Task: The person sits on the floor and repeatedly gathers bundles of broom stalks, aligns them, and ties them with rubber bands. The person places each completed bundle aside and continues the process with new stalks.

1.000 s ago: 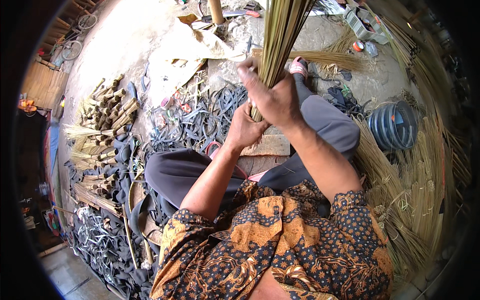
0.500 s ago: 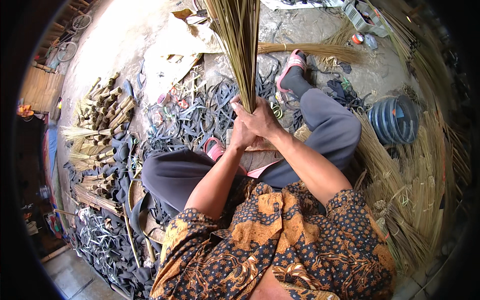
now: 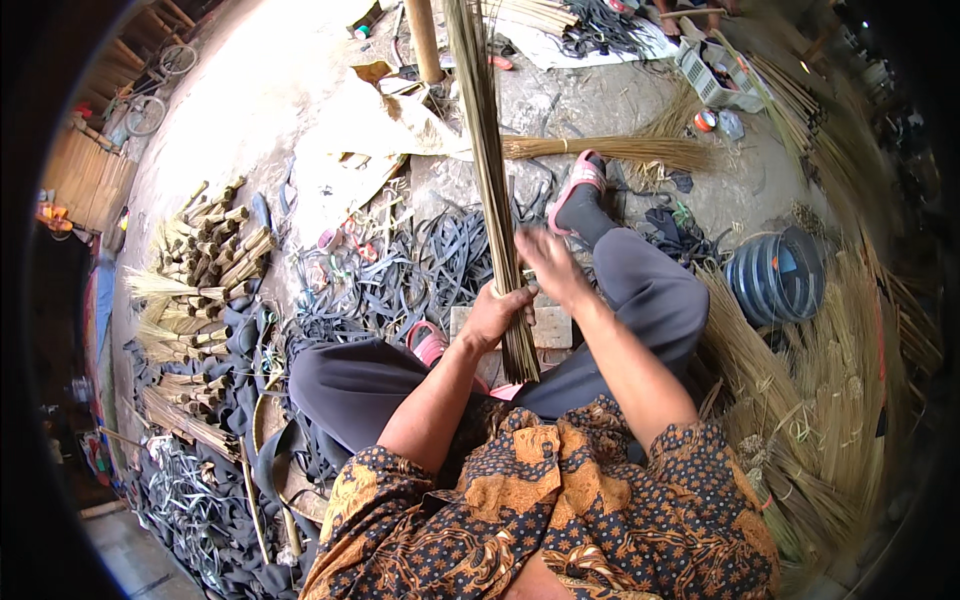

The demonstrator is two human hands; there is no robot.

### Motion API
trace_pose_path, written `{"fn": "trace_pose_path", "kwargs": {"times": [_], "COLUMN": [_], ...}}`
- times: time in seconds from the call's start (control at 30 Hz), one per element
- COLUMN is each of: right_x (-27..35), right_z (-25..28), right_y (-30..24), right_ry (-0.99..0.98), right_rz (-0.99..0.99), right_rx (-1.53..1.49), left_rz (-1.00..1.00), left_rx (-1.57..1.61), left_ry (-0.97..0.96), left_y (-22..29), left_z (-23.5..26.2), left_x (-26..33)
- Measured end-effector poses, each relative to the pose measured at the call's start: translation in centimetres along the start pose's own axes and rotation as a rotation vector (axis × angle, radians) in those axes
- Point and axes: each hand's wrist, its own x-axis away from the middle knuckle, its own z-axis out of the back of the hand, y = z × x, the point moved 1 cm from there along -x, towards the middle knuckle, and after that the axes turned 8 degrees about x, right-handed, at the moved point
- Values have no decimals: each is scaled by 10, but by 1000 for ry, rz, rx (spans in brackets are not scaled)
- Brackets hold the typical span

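Observation:
My left hand [image 3: 499,314] is wrapped around a long bundle of thin, stiff broom straws [image 3: 488,170]. The bundle stands almost upright in front of me, tilted slightly left at its top, which runs out of view. Its cut butt ends fan out a little below my left fist, above my lap. My right hand [image 3: 556,266] is off the bundle, just to its right and higher than the left hand. Its fingers are stretched out, slightly blurred, and hold nothing. A pale block [image 3: 551,327] lies on the ground behind my left hand.
Dark rubber-like strips [image 3: 400,265] litter the ground ahead. Short tied bundles [image 3: 215,255] are piled at left; loose straw [image 3: 830,400] and a blue clear plastic container [image 3: 772,275] are at right. Farther off are a tied straw bundle [image 3: 620,150], a crate [image 3: 722,78] and a wooden post [image 3: 422,40].
Both hands were clasped around the bundle; now my right hand has come off it to the right. The bundle's butt ends now stick out below my left hand. The view has shifted slightly.

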Motion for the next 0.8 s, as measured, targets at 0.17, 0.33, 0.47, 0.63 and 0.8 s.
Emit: {"fn": "trace_pose_path", "kwargs": {"times": [0.17, 0.33, 0.47, 0.63, 0.8], "right_x": [26, 26, 19, 14, 21], "right_z": [-45, -53, -47, -48, -54], "right_y": [90, 113, 119, 146, 141], "right_ry": [-137, -106, -88, 5, -83], "right_rz": [-405, -759, -655, -717, -723], "right_rx": [-97, -319, -277, -419, -346], "left_rz": [428, 528, 513, 586, 678], "left_rx": [173, 156, 173, 129, -43], "left_ry": [245, 231, 233, 247, 279], "left_y": [-51, -72, -59, -54, -57], "left_z": [43, 61, 57, 57, 65], "left_x": [-12, -9, -5, -5, -7]}}
